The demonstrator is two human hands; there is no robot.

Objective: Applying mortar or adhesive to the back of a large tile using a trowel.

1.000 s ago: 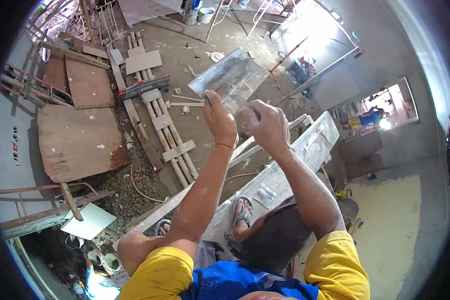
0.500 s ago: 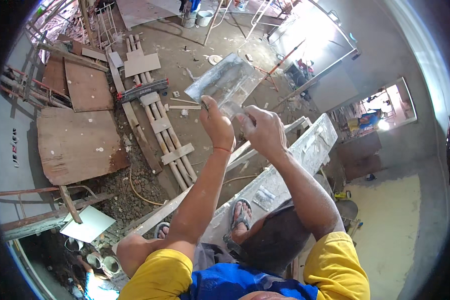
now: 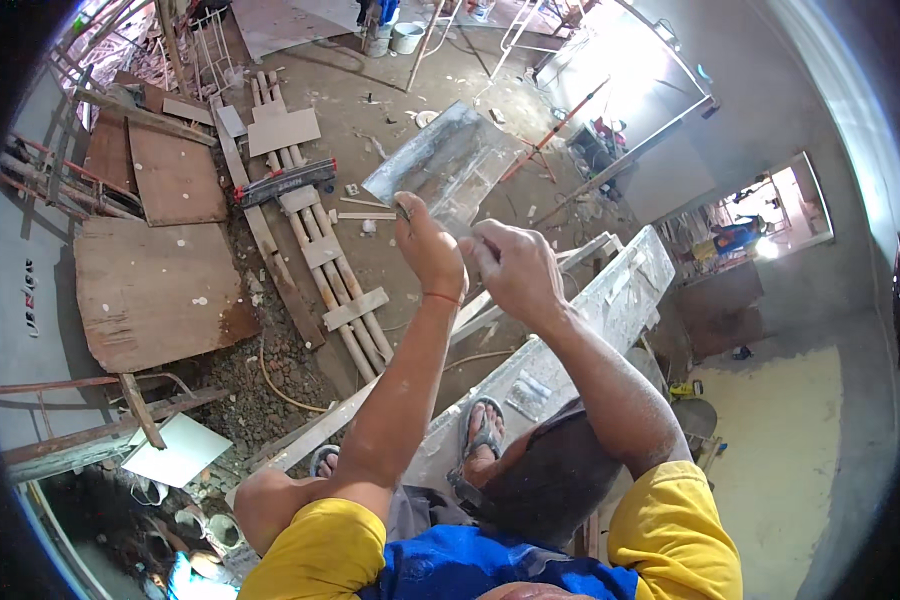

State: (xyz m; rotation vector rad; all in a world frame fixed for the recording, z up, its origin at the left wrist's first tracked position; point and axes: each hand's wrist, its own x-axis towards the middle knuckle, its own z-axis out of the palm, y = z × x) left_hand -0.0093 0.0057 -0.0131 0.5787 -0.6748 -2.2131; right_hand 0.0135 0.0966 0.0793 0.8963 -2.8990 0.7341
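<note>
A grey, plaster-smeared rectangular board [image 3: 440, 150] is held out in front of me. My left hand [image 3: 425, 242] is closed on its near edge, thumb upward. My right hand [image 3: 518, 265] is closed just beside it at the board's near end, fingers curled on something pale that I cannot make out. Below my arms is a long plaster-stained plank [image 3: 630, 280], with one sandalled foot [image 3: 482, 445] on it.
Plywood sheets [image 3: 165, 290] and bundled poles [image 3: 335, 285] lie left on the rubble-strewn floor. Metal scaffold frames [image 3: 430, 40], an orange tripod [image 3: 550, 150] and white buckets [image 3: 406, 38] stand farther off. A person's legs [image 3: 378, 12] show at the top, a wall opening [image 3: 790, 200] at right.
Both my hands and the board have shifted slightly left, the board tilting a little. My fingers stay closed.
</note>
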